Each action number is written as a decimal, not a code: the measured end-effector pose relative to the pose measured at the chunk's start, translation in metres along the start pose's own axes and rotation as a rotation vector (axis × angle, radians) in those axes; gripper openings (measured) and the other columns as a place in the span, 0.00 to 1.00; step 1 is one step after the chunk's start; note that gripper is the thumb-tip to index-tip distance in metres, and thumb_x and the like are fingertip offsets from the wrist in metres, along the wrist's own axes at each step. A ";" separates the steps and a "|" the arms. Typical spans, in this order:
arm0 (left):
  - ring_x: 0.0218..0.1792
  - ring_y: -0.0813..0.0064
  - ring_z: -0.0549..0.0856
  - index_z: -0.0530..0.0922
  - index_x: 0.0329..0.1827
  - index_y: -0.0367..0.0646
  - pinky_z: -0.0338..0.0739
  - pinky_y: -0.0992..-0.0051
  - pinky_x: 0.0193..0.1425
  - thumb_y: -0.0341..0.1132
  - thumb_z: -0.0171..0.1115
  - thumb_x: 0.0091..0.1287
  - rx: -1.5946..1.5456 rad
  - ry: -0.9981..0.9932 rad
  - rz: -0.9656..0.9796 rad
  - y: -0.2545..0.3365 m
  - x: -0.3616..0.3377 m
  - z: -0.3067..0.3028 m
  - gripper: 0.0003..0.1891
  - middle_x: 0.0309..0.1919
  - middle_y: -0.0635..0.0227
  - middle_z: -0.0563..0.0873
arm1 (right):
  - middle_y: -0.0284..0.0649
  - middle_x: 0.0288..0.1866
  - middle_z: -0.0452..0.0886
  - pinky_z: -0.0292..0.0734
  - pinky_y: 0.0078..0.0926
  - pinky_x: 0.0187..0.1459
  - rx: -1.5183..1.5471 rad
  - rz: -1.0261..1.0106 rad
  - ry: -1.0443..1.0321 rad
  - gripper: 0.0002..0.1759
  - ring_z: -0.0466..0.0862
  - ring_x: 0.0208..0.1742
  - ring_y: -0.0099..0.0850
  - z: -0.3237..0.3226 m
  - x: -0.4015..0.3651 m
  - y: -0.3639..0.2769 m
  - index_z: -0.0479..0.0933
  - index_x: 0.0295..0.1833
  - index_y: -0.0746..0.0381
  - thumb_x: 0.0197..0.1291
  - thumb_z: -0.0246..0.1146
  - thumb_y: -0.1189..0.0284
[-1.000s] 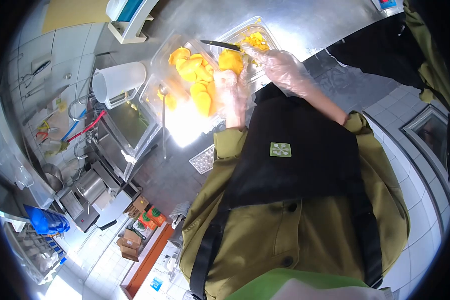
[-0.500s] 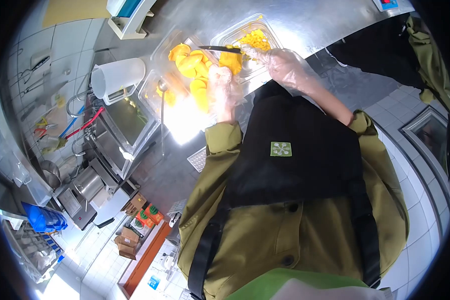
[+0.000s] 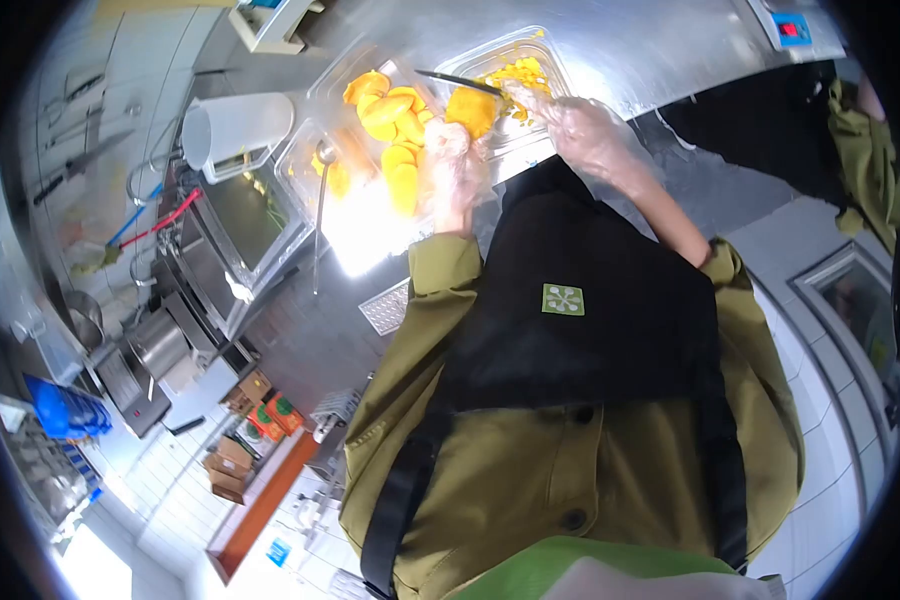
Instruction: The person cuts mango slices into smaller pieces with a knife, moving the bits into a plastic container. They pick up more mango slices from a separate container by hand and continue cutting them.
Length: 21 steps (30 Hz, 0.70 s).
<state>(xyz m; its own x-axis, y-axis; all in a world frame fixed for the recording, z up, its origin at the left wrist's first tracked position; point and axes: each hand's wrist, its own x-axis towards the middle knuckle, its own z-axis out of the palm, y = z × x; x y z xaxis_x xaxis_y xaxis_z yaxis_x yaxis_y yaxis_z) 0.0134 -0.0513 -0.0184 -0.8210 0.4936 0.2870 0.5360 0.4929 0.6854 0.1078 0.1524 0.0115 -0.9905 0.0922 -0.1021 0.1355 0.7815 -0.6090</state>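
My left hand [image 3: 454, 165], in a clear plastic glove, is closed around a yellow-orange mango piece [image 3: 472, 112]. My right hand [image 3: 592, 135], gloved the same way, grips a knife whose dark blade [image 3: 458, 81] lies just above the mango piece. Under and beyond the hands is a clear container [image 3: 562, 72] with small diced mango [image 3: 522, 76] in it. To its left, peeled mango halves [image 3: 395, 108] fill another clear container [image 3: 320, 90]. Glare washes out the area left of my left hand.
A long-handled spoon [image 3: 319, 230] leans from a clear tub at left, beside a white pitcher [image 3: 232, 132] and a sink [image 3: 245, 215]. The steel counter [image 3: 650, 50] runs to the right. Another person's dark clothing and sleeve [image 3: 865, 150] show at far right.
The knife blade has tilted, its tip rising up and away from me. The mango piece and both hands have shifted slightly right in view, as the whole scene has turned a little.
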 end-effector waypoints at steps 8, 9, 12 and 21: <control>0.39 0.75 0.79 0.78 0.40 0.41 0.75 0.75 0.47 0.37 0.63 0.67 -0.169 0.095 -0.388 -0.005 0.029 -0.043 0.09 0.37 0.70 0.82 | 0.35 0.29 0.80 0.81 0.29 0.32 -0.313 -0.157 0.253 0.31 0.83 0.28 0.30 -0.023 -0.012 -0.006 0.64 0.72 0.50 0.62 0.54 0.73; 0.41 0.72 0.82 0.80 0.42 0.39 0.76 0.73 0.48 0.39 0.63 0.67 -0.130 0.134 -0.425 -0.023 0.038 -0.046 0.12 0.39 0.65 0.85 | 0.34 0.30 0.81 0.80 0.27 0.33 -0.263 -0.180 0.320 0.30 0.83 0.29 0.28 -0.028 -0.016 -0.007 0.66 0.71 0.50 0.62 0.54 0.73; 0.47 0.59 0.85 0.79 0.54 0.36 0.77 0.68 0.53 0.45 0.62 0.67 0.366 0.055 -0.269 -0.010 0.091 -0.077 0.21 0.44 0.52 0.86 | 0.39 0.38 0.84 0.81 0.31 0.40 -0.296 -0.152 0.221 0.26 0.85 0.37 0.34 -0.028 -0.022 0.004 0.68 0.69 0.52 0.64 0.53 0.71; 0.43 0.57 0.85 0.79 0.50 0.38 0.77 0.65 0.52 0.37 0.55 0.67 -0.053 -0.175 0.051 0.008 0.091 -0.037 0.14 0.39 0.54 0.86 | 0.50 0.54 0.80 0.75 0.42 0.54 -0.236 0.358 -0.240 0.26 0.80 0.55 0.46 -0.053 -0.006 -0.021 0.70 0.64 0.56 0.62 0.58 0.59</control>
<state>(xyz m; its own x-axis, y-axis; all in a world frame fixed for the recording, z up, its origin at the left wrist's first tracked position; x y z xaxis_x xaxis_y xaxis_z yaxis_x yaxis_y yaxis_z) -0.0643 -0.0293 0.0379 -0.7440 0.6362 0.2044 0.5609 0.4284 0.7084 0.1093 0.1679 0.0667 -0.8457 0.2575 -0.4674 0.4299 0.8477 -0.3108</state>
